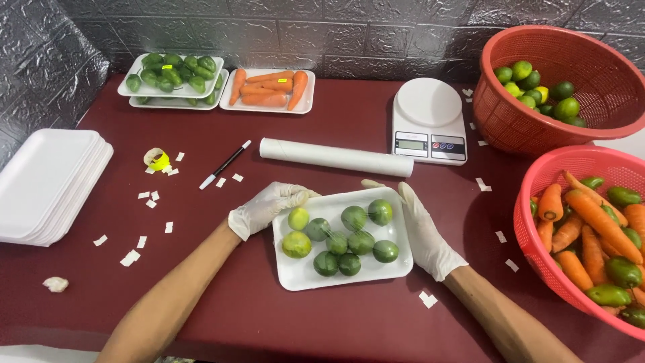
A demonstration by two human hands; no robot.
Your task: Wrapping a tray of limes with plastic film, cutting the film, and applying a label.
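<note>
Limes [339,238], nine or so and mostly green with two yellowish ones at the left, sit on a white foam tray [299,274] near the middle of the dark red worktop [336,323]; the left hand [261,208], in a white glove, rests curled on the tray's upper left corner, fingers [295,194] bent over the rim; the right hand [422,232], gloved too, lies flat along the tray's right edge, fingers straight and unclenched, closed around nothing; just behind the tray lies a white roll [336,157], and beyond it a white kitchen scale [430,121]; a black-and-white pen [225,164] lies to the left of the roll, with a yellow tape roll [156,159] and scattered white paper scraps [149,199] nearby; a stack of empty foam trays [47,181] sits at the far left edge; at the back stand a tray of green peppers [173,72] and, touching it, a tray of carrots [270,89]; to the right, one red basket [537,128] holds limes, another red basket [531,222] carrots and green peppers.
</note>
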